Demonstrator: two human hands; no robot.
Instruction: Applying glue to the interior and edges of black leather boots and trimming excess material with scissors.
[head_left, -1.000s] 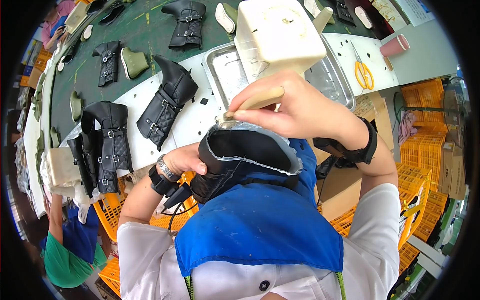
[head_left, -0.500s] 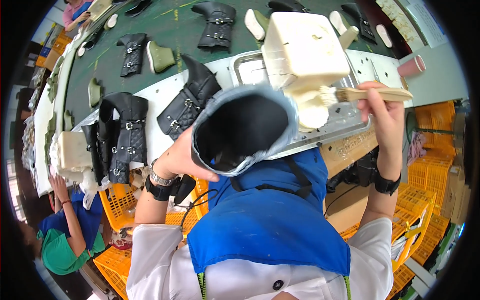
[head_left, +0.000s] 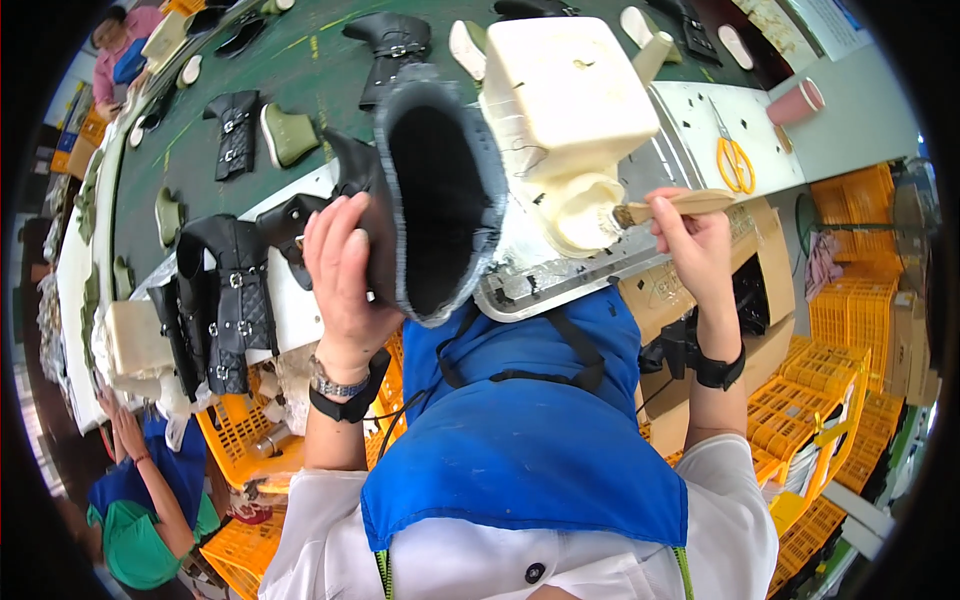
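Observation:
My left hand (head_left: 345, 265) is closed around a black boot (head_left: 440, 200), with its wide opening turned toward me. A pale, frayed rim edges that opening. In my right hand (head_left: 695, 240) I grip a wooden-handled brush (head_left: 700, 200) with my fingers. Its bristles are down in the round mouth of a cream plastic jug (head_left: 575, 95), partly hidden by the lip. The jug lies in a metal tray (head_left: 545, 303) just beyond my blue apron. Another black boot (head_left: 285, 225) lies behind my left hand, partly covered by it.
Orange-handled scissors (head_left: 737, 165) and a pink cup (head_left: 797, 102) are at the right. Black buckled boots (head_left: 243, 290) stand at the left; more boots and green shoes (head_left: 288, 135) sit on the green surface (head_left: 330, 80). Yellow crates (head_left: 805, 385) flank me. Two people work at the left.
The boot in my left hand has moved left and swung so its opening stands taller. My right hand has moved left and down, bringing the brush bristles into the jug's mouth. The scissors have come into view.

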